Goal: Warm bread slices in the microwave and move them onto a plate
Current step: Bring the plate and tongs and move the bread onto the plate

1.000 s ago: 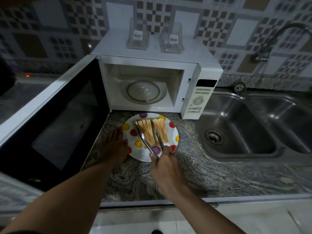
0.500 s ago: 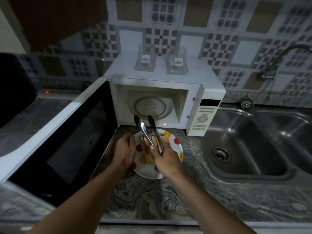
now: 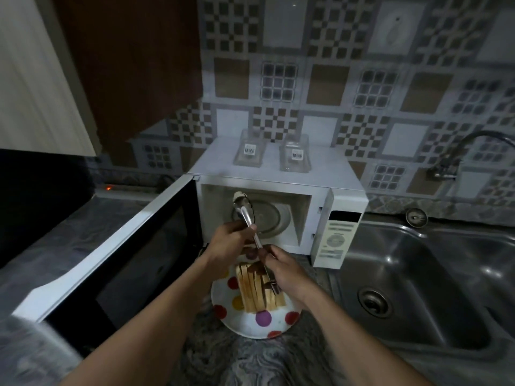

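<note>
The steel tongs (image 3: 245,215) were gripped by the left hand (image 3: 228,243) and right hand (image 3: 287,277) above the bread slices (image 3: 250,293), which could be dented if the tongs slipped.

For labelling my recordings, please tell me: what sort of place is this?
Most likely a home kitchen. A white microwave with its door open stands on a marbled countertop, a steel sink with a tap lies to its right, and the wall behind is tiled.
</note>
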Available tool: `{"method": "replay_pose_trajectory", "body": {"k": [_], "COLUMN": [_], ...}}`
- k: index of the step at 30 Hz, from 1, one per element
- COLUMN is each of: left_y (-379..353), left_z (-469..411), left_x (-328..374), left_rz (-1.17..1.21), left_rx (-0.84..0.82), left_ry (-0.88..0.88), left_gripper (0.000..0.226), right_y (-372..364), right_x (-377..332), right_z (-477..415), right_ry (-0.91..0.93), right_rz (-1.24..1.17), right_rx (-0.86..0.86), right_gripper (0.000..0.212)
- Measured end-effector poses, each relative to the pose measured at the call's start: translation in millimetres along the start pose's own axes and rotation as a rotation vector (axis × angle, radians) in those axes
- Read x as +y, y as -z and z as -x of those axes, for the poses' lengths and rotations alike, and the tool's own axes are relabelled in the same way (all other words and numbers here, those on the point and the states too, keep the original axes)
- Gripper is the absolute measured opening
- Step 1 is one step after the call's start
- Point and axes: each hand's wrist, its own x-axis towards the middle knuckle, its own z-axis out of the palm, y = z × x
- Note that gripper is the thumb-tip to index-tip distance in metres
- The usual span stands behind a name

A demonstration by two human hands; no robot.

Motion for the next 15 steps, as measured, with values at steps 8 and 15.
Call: {"method": "replay_pose_trajectory", "body": {"k": [8, 15], "left_y": [-10.6, -17.2], "left_z": [-2.8, -11.2], "left_x": [33.3, 41.9], "left_rz": [-0.006, -0.057], "left_rx": [0.022, -0.012], "left_ry": [-0.079, -0.117], "left_gripper": [0.017, 0.007], "right_y": [34.0, 51.5], "right_x": [-8.3, -12.4], "right_z": [8.6, 14.5], "right_ry": [-0.102, -0.090], "right_rz": [0.008, 0.110], "right_rx": [-0.119, -0.191], "right_gripper": [0.045, 0.018]}}
